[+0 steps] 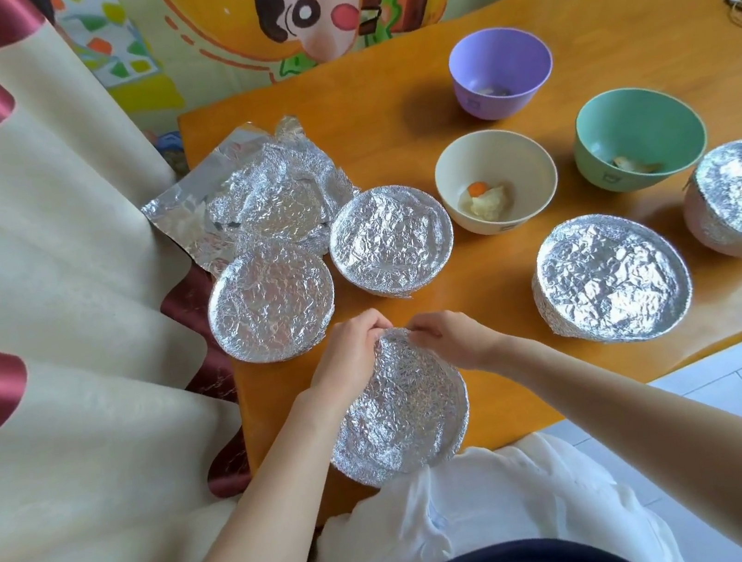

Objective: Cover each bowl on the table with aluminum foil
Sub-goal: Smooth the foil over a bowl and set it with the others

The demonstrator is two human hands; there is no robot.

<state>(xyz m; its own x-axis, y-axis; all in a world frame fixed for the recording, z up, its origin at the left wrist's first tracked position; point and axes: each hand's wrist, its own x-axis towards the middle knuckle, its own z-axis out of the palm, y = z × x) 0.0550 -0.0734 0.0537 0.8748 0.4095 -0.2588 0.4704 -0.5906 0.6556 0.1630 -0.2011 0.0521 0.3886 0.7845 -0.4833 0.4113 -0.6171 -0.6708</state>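
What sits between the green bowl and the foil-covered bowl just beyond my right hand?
The uncovered cream bowl, with food inside, stands between the green bowl and that foil-covered bowl, in the head view.

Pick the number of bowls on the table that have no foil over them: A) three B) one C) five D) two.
A: only the purple bowl, the cream bowl and the green bowl stand open-topped.

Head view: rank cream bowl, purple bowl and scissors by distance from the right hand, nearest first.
From the right hand, which pinches the foil:
1. cream bowl, just beyond the hand, mid-table.
2. purple bowl, farther back, behind the cream one.
3. scissors, far right corner.
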